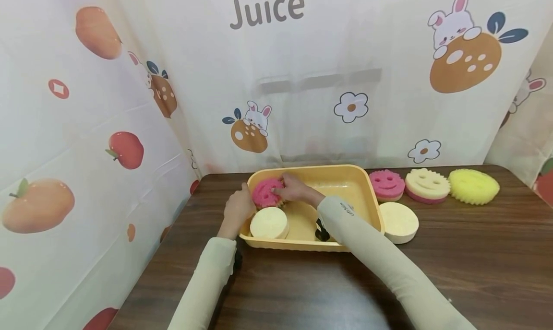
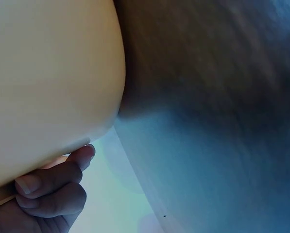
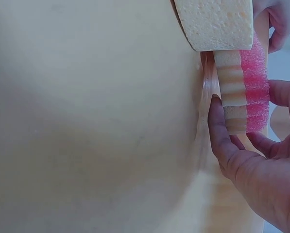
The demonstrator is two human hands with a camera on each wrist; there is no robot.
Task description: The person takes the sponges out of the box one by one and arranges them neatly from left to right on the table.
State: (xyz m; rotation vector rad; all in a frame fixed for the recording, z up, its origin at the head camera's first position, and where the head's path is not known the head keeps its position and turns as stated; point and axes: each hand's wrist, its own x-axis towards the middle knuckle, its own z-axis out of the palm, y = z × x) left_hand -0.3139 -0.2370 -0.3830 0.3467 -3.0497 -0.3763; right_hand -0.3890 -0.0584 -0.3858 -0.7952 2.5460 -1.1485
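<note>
A fruit-and-rabbit printed cloth [image 1: 311,52] hangs behind a dark wood-grain bench [image 1: 475,267]. On the bench, its long side running left to right, lies a yellow tray [image 1: 294,245]. The left hand [image 1: 238,210] holds the tray's left end, fingers curled at the rim and outer wall. The right hand [image 1: 295,188] reaches in from the right.

Right of the tray, three smiling sponges stand in a row: pink-topped [image 1: 387,184], cream-topped [image 1: 427,184] and yellow [image 1: 474,186]. A plain cream round [image 1: 399,223] lies in front of them, just beside the tray wall. Another cream round [image 1: 270,223] is in the tray's near left corner.

Smallest to the eye is the pink scalloped sponge [image 1: 264,192], inside the tray behind that corner round, pink face up over a cream layer. Being round, it has no long axis. The right hand's fingers pinch its right side, thumb on the pink face, so it extends leftward from them, towards the left hand. Whether it touches the tray floor, I cannot tell.
</note>
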